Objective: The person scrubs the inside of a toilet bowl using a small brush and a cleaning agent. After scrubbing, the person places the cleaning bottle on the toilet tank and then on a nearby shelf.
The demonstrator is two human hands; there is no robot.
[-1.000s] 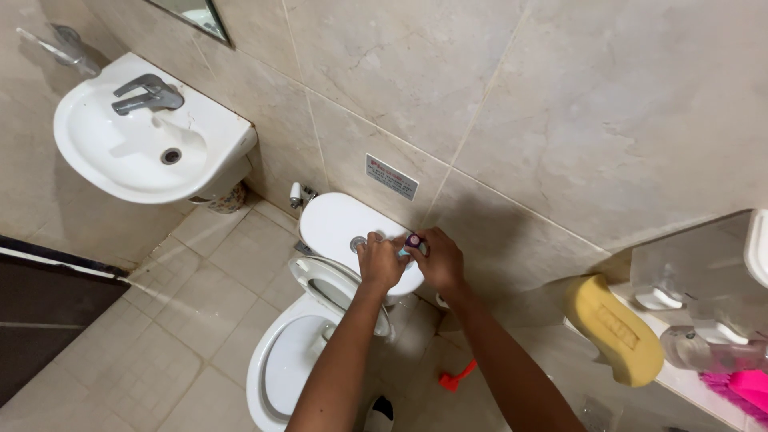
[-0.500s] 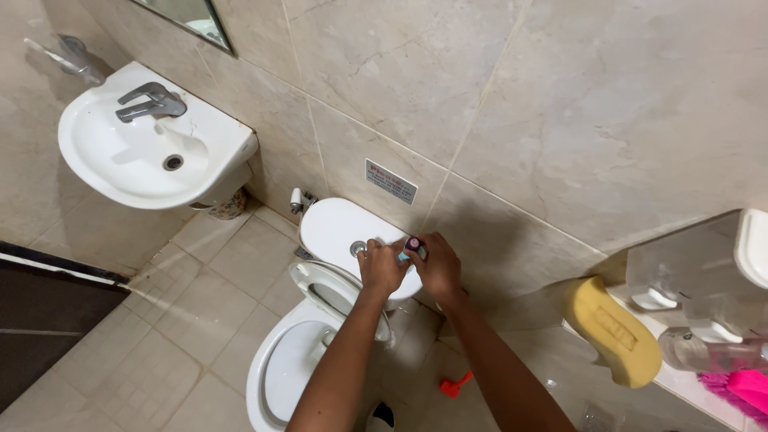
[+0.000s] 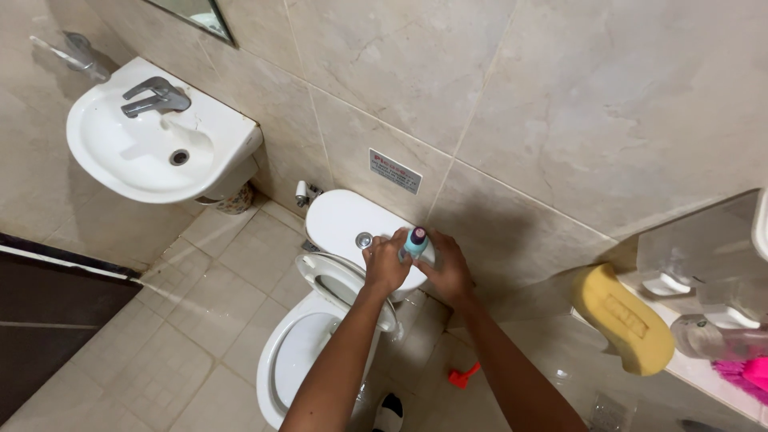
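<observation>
The tiled wall (image 3: 560,104) is filling the upper view, with a white basin (image 3: 120,152) hanging at ten o'clock and the toilet (image 3: 312,344) standing at six o'clock, its seat lifted and its bowl open. The white cistern lid (image 3: 340,224) is sitting just above centre, its round flush button (image 3: 364,239) showing just left of the hands. A yellow sponge (image 3: 620,320) is lying on a ledge at four o'clock, well apart from the work. Both hands are meeting over the right end of the cistern lid around a small teal bottle with a pink cap (image 3: 416,240). The left hand (image 3: 386,266) is wrapping the bottle's body in a closed grip, and the right hand (image 3: 448,268) is closing on it from the other side; which of the two is bearing on the cap is hard to tell, since the fingers are overlapping. To do this step well, I would judge that the body hand should be holding the bottle upright and steady over the lid while the other is working only the cap, so nothing is tipping towards the open bowl below.
</observation>
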